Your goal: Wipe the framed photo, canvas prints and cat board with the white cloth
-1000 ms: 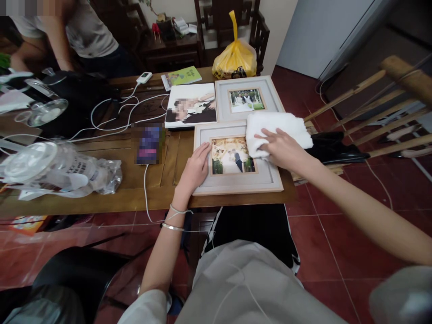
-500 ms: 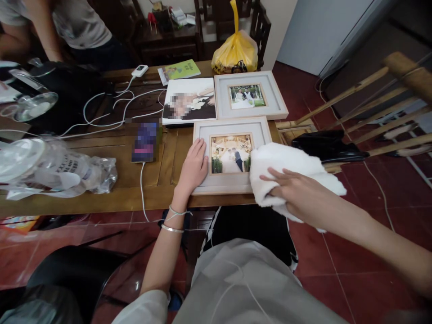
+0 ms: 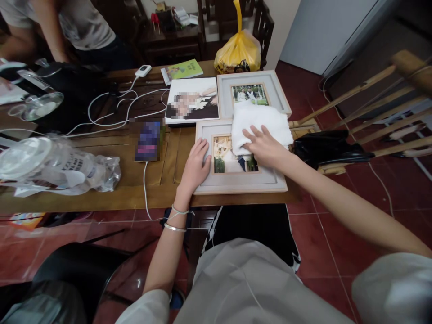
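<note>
A light wooden picture frame with a wedding photo lies flat near the table's front edge. My left hand rests on its left border, fingers stretched out and lying flat. With my right hand I hold a folded white towel against the frame's upper right part. The towel hides part of the photo and the lower edge of a second picture frame behind it. To the left of that frame lies a white photo album with a picture on its cover.
A phone on a white cable lies left of the frames. Wrapped plastic cups, a kettle and cables stand further left. At the back are a green booklet and a yellow bag. A wooden chair is right; a person leans in back left.
My right hand has moved the towel left and away from me, from the frame's right edge onto its upper right part. My left hand stays on the left border.
</note>
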{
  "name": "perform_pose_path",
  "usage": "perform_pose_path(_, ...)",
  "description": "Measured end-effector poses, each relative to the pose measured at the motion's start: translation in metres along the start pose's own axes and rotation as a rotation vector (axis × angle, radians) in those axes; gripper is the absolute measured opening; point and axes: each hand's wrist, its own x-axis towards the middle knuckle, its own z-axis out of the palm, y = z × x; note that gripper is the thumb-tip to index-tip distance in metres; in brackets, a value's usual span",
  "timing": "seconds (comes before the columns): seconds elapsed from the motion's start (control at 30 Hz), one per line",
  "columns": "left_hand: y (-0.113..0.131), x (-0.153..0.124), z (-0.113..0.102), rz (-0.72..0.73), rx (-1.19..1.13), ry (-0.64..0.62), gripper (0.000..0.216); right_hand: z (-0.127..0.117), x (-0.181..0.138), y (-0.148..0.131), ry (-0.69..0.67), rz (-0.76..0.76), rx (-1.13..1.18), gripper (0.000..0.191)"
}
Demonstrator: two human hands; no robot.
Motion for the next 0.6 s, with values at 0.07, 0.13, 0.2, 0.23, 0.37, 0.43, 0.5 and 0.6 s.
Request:
perform_pose_path(0.07,0.001,0.000,0.000,-0.003,-0.002,-0.001,0.046,-0.008,-0.019,-0.017,-0.030,-0.034,0.010,0.047)
perform_pose_path(0.13,0.001,0.000,0.000,-0.007,-0.019,0.004,0.046,-0.021,-0.045,-0.034,-0.069,-0.077,0.049,0.043)
perform_pose_path(0.2,0.001,0.000,0.001,-0.010,-0.037,0.010,0.046,-0.036,-0.071,-0.050,-0.112,-0.135,0.111,0.039)
perform_pose_path(0.23,0.002,0.000,0.001,-0.010,-0.039,0.012,0.046,-0.043,-0.082,-0.057,-0.126,-0.170,0.147,0.038)
perform_pose_path(0.37,0.002,0.000,0.001,-0.005,-0.010,0.005,0.045,-0.056,-0.101,-0.073,-0.120,-0.229,0.263,0.042)
perform_pose_path(0.43,0.001,0.000,0.000,0.006,0.007,-0.002,0.045,-0.051,-0.092,-0.071,-0.105,-0.179,0.274,0.048)
perform_pose_path(0.5,-0.001,0.000,-0.001,0.019,0.017,-0.011,0.044,-0.040,-0.072,-0.062,-0.100,-0.103,0.253,0.055)
perform_pose_path(0.6,-0.004,0.001,-0.003,0.038,0.024,-0.032,0.043,-0.017,-0.031,-0.035,-0.044,0.026,0.191,0.061)
